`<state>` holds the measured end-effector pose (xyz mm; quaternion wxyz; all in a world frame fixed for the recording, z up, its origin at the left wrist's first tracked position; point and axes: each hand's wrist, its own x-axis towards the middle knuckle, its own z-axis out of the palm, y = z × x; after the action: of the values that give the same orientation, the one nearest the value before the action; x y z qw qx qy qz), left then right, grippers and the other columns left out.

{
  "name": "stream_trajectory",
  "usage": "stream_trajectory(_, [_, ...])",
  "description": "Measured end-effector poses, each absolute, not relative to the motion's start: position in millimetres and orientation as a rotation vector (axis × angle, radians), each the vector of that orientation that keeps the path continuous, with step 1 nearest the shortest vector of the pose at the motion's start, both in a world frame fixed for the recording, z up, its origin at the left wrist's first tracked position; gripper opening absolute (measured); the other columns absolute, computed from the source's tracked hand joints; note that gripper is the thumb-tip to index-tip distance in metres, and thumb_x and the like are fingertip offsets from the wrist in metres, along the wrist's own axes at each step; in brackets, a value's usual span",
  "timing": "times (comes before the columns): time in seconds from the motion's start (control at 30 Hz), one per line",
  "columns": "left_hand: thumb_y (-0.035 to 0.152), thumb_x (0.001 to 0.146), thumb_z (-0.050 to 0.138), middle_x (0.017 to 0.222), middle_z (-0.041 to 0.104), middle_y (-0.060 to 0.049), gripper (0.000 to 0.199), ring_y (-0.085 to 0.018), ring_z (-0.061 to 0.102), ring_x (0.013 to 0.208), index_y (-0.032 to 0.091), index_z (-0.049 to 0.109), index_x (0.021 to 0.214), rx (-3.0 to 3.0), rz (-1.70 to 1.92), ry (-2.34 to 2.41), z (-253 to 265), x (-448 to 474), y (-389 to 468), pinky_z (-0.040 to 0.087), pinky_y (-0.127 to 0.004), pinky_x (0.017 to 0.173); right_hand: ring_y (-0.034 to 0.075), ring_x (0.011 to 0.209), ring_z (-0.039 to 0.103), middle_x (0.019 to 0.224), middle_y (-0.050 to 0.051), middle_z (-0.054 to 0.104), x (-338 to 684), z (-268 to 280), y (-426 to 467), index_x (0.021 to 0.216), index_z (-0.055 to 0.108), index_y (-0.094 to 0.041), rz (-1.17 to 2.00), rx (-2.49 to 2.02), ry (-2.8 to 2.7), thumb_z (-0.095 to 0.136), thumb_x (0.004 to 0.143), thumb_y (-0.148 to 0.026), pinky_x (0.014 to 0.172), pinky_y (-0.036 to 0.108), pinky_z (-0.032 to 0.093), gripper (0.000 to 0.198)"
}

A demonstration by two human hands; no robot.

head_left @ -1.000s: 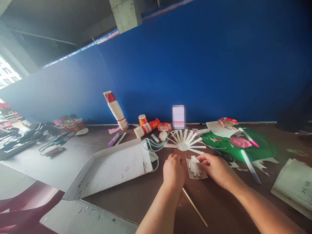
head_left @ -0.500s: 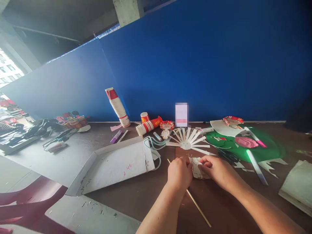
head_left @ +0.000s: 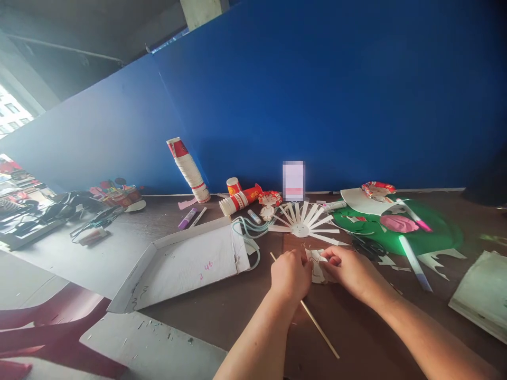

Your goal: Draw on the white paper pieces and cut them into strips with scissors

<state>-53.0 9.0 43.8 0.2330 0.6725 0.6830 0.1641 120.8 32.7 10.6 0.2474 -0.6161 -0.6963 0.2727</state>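
Between my two hands is a small white paper piece [head_left: 317, 266] with drawn lines on it. My left hand [head_left: 291, 274] is closed on its left edge, the fingertips partly hidden by the hand itself. On its right side my right hand [head_left: 343, 266] pinches the paper between thumb and fingers. A thin wooden stick [head_left: 320, 330] lies slantwise on the table, passing beneath my left hand. Just beyond my hands rests a white paper cup cut into spread strips [head_left: 300, 229], with a face drawn on its base.
A shallow cardboard box lid [head_left: 178, 269] lies to the left. Stacked paper cups [head_left: 188, 171] lean near the blue partition [head_left: 317, 95]. Right of my hands are scissors [head_left: 370, 248], a green sheet [head_left: 435, 227], a white marker [head_left: 415, 264] and paper scraps. A paper doll [head_left: 268, 205] stands behind.
The whole view has shifted slightly. Both hands keep their hold on the paper piece, with little visible movement of the fingers.
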Motion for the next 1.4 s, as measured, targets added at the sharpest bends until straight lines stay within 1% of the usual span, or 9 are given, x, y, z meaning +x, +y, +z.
stream_trajectory(0.33, [0.034, 0.087, 0.06, 0.099, 0.077, -0.011, 0.021, -0.026, 0.07, 0.094, 0.022, 0.077, 0.09, 1.828, 0.44, 1.893, 42, -53, 11, 0.05, -0.033, 0.08, 0.025, 0.074, 0.073, 0.083, 0.004, 0.078, 122, 6, 33, 0.108, 0.07, -0.026, 0.774, -1.762, -1.909, 0.06, 0.085, -0.051, 0.065, 0.033, 0.046, 0.035])
stream_trajectory(0.43, [0.034, 0.086, 0.062, 0.094, 0.077, -0.008, 0.019, -0.024, 0.069, 0.09, 0.023, 0.077, 0.085, 1.759, 0.496, 1.865, 41, -54, 13, 0.049, -0.031, 0.079, 0.028, 0.084, 0.074, 0.102, 0.008, 0.077, 123, 5, 34, 0.109, 0.069, -0.028, 0.63, -1.805, -1.857, 0.065, 0.08, -0.052, 0.068, 0.036, 0.049, 0.038])
stream_trajectory(0.53, [0.031, 0.085, 0.063, 0.093, 0.077, -0.006, 0.017, -0.022, 0.068, 0.088, 0.022, 0.077, 0.083, 1.659, 0.588, 1.811, 43, -55, 15, 0.048, -0.03, 0.08, 0.031, 0.092, 0.074, 0.12, 0.012, 0.074, 127, 7, 37, 0.116, 0.067, -0.026, 0.571, -1.804, -1.697, 0.072, 0.071, -0.056, 0.074, 0.04, 0.053, 0.054])
stream_trajectory(0.63, [0.03, 0.085, 0.064, 0.088, 0.077, -0.004, 0.015, -0.021, 0.068, 0.087, 0.022, 0.076, 0.079, 1.605, 0.676, 1.752, 45, -56, 16, 0.047, -0.028, 0.081, 0.032, 0.096, 0.074, 0.111, 0.013, 0.078, 129, 12, 40, 0.116, 0.068, -0.022, 0.754, -1.691, -1.595, 0.074, 0.069, -0.06, 0.079, 0.04, 0.056, 0.061])
stream_trajectory(0.73, [0.028, 0.084, 0.065, 0.085, 0.075, -0.002, 0.014, -0.019, 0.066, 0.083, 0.021, 0.075, 0.079, 1.566, 0.771, 1.711, 45, -57, 17, 0.046, -0.027, 0.077, 0.032, 0.098, 0.076, 0.101, 0.009, 0.081, 129, 19, 41, 0.107, 0.072, -0.023, 1.014, -1.549, -1.551, 0.076, 0.069, -0.058, 0.082, 0.038, 0.057, 0.052])
stream_trajectory(0.87, [0.028, 0.083, 0.066, 0.082, 0.074, -0.001, 0.012, -0.016, 0.064, 0.078, 0.019, 0.074, 0.079, 1.506, 0.856, 1.655, 42, -58, 19, 0.045, -0.026, 0.072, 0.032, 0.104, 0.076, 0.105, 0.004, 0.083, 128, 23, 41, 0.105, 0.075, -0.026, 1.279, -1.374, -1.493, 0.076, 0.073, -0.053, 0.089, 0.04, 0.058, 0.042])
stream_trajectory(1.03, [0.026, 0.081, 0.07, 0.083, 0.074, -0.003, 0.01, -0.016, 0.064, 0.077, 0.017, 0.074, 0.083, 1.454, 0.877, 1.565, 44, -59, 19, 0.045, -0.026, 0.072, 0.034, 0.104, 0.076, 0.104, 0.005, 0.083, 127, 23, 41, 0.109, 0.075, -0.023, 1.282, -1.369, -1.446, 0.077, 0.072, -0.053, 0.09, 0.042, 0.058, 0.047])
stream_trajectory(1.17, [0.028, 0.079, 0.075, 0.086, 0.075, -0.005, 0.02, -0.016, 0.064, 0.077, 0.014, 0.076, 0.094, 1.335, 0.872, 1.461, 48, -59, 19, 0.047, -0.026, 0.071, 0.034, 0.103, 0.076, 0.108, 0.006, 0.083, 128, 22, 40, 0.114, 0.075, -0.022, 1.258, -1.37, -1.433, 0.076, 0.075, -0.051, 0.092, 0.042, 0.057, 0.048])
stream_trajectory(1.4, [0.03, 0.075, 0.081, 0.073, 0.068, -0.001, 0.021, -0.011, 0.056, 0.065, 0.013, 0.074, 0.084, 1.056, 0.978, 1.231, 35, -57, 25, 0.046, -0.026, 0.07, 0.034, 0.103, 0.076, 0.105, 0.004, 0.083, 125, 26, 35, 0.11, 0.076, -0.025, 1.258, -1.335, -1.444, 0.079, 0.075, -0.051, 0.092, 0.044, 0.057, 0.044])
